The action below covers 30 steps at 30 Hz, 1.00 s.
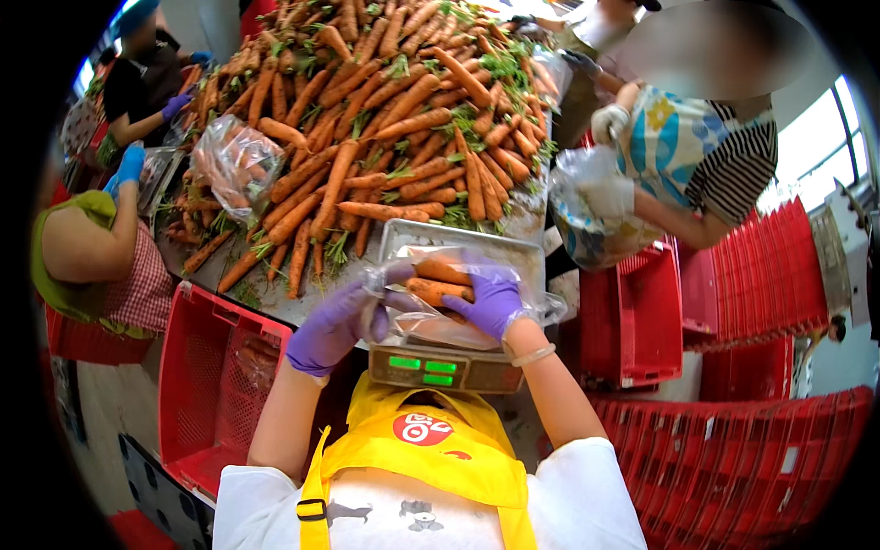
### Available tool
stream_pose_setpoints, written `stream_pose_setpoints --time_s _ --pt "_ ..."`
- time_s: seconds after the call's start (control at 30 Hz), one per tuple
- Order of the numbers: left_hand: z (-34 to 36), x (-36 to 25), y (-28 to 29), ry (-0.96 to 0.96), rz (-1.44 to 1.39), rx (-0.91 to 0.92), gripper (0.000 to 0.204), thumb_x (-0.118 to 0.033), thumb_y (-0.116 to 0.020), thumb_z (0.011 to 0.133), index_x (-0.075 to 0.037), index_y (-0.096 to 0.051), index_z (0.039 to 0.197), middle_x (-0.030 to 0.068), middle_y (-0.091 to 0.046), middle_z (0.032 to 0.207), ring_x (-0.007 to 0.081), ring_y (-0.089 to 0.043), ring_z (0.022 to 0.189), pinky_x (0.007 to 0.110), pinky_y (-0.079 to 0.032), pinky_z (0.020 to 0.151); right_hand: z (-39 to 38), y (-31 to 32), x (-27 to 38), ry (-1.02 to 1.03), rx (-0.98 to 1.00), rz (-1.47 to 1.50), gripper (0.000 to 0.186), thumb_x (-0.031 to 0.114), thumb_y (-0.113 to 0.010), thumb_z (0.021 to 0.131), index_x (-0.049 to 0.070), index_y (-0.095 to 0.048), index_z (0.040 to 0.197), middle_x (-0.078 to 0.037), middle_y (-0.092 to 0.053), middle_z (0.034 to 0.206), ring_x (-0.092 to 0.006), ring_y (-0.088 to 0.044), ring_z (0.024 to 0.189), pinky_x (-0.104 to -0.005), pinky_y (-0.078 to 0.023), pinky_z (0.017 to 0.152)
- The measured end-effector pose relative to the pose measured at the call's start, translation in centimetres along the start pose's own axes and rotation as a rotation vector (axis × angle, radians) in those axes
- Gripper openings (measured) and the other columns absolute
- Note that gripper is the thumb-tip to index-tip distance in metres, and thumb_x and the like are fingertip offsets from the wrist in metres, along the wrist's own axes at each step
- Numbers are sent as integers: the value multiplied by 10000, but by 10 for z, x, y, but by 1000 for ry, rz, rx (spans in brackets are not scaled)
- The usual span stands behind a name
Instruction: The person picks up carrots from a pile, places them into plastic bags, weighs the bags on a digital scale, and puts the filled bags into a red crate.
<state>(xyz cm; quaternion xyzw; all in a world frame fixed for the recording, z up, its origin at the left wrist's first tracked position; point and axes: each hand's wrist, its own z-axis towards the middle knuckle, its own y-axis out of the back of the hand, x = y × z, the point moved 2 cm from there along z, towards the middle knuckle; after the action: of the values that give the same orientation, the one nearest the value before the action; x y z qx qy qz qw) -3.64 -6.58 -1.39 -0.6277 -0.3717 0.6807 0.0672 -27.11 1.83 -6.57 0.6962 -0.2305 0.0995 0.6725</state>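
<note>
Both my hands wear purple gloves above a digital scale (444, 368) with a metal tray (513, 247) and lit green displays. A clear plastic bag (431, 328) with carrots lies over the tray. My left hand (335, 321) is closed on the bag's left side, its fingertips partly hidden by the film. On the right, my right hand (492, 298) grips carrots (438, 291) at the bag, thumb across the lower one. Whether its fingers are inside or outside the film I cannot tell. A big heap of carrots (367, 119) with some green tops rises beyond the scale.
A filled clear bag (236, 167) rests on the heap's left. A red crate (220, 367) with bagged carrots stands at my left; stacked red crates (733, 467) and other crates (632, 316) fill the right. Gloved co-workers stand left and right of the table, one holding a plastic bag (591, 188).
</note>
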Motion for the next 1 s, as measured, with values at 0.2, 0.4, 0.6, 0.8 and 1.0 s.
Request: stream_pose_setpoints --time_s 0.2,0.4,0.6,0.8,1.0 --pt "-3 7 17 102 -53 -50 672 -432 -598 862 39 -459 1321 105 -660 1076 56 -566 709 159 -419 637 37 47 6 93 547 -47 649 497 -553 880 4 -487 1297 -214 -569 1229 -350 -547 1137 -382 -418 974" --pt "-9 12 56 149 -160 -128 548 -356 -590 885 53 -526 1242 109 -647 1058 110 -592 798 216 -460 725 141 73 67 223 619 927 428 298 -492 977 5 -520 1288 -111 -602 1200 -174 -574 1105 -324 -423 998" --pt "-20 11 84 319 -193 -128 411 -269 -549 921 56 -592 1168 112 -648 1045 146 -589 836 267 -468 798 299 -3 55 31 447 1083 637 341 -528 950 59 -268 1459 -102 -519 1322 -188 -557 1123 -322 -431 956" --pt "-7 11 111 488 -327 6 379 -228 -522 942 68 -585 1169 106 -613 1122 164 -545 916 282 -441 863 462 -56 26 -305 -312 1057 536 168 -573 918 -48 -376 1368 -143 -564 1225 -208 -599 1000 -337 -482 833" --pt "-5 6 132 566 -284 94 373 -248 -507 961 38 -588 1185 54 -613 1136 120 -520 902 231 -418 861 482 -44 114 -429 -790 516 616 252 -676 792 3 -426 1297 -268 -447 1279 -387 -446 1189 -419 -385 993"
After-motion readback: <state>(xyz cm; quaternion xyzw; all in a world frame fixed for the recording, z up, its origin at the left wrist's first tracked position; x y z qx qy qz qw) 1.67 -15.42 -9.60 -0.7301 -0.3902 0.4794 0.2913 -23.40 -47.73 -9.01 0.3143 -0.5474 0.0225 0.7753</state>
